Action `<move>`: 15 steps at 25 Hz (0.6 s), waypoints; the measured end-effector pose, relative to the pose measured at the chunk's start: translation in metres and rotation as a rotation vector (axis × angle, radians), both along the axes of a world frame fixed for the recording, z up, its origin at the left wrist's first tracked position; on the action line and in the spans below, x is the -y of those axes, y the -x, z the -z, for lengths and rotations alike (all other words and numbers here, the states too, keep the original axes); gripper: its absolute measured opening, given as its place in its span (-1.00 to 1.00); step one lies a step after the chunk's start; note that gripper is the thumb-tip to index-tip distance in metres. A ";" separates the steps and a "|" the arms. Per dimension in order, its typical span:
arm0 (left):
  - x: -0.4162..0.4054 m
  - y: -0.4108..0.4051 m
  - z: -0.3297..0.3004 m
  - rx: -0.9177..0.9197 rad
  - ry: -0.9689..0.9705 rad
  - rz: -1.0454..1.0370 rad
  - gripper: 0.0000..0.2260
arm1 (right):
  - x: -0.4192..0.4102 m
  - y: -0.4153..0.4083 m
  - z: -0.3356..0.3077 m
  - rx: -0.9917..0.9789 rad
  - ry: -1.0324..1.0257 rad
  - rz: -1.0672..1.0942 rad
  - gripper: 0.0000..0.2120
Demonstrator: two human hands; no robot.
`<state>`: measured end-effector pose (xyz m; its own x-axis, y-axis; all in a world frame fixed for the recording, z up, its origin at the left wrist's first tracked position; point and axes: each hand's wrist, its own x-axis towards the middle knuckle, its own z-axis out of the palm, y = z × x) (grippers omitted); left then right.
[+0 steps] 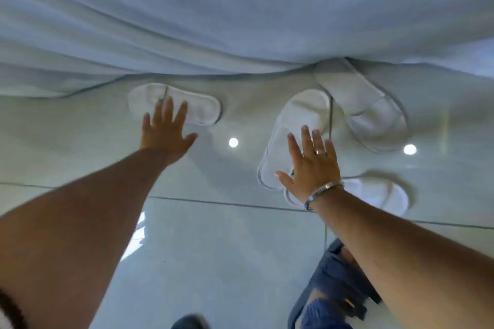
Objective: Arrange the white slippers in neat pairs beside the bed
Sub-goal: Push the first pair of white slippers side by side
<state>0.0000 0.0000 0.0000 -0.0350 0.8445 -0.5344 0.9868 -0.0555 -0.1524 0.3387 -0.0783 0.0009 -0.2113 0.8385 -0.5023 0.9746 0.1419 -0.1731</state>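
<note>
Nothing looked paired yet. At the left, one slipper lay alone near the bed sheet, the left hand spread open over it, holding nothing. Rightward, the right hand, fingers splayed and empty, hovered above three scattered slippers pointing different ways on the floor.

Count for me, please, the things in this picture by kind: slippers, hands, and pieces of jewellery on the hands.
White slippers: 4, lone one, one under the bed sheet's edge, one in the middle, nearest one
Hands: 2, left hand, right hand, both open
Jewellery: 2, ring, bracelet
Total: 8
</note>
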 end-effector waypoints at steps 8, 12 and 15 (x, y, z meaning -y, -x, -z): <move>-0.005 0.007 0.086 0.150 -0.064 -0.283 -0.39 | -0.018 0.026 0.064 -0.003 -0.174 0.140 -0.16; -0.015 0.004 0.074 0.132 -0.024 -0.294 -0.41 | -0.019 0.019 0.065 0.013 -0.216 0.116 -0.12; -0.008 -0.004 0.066 0.082 -0.007 -0.285 -0.42 | -0.017 0.019 0.072 0.023 -0.213 0.098 -0.13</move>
<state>0.0042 0.0076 -0.0662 -0.2286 0.8105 -0.5393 0.9714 0.2267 -0.0711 0.3197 -0.0609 -0.0708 -0.1146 0.9419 -0.3159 0.9888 0.0776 -0.1273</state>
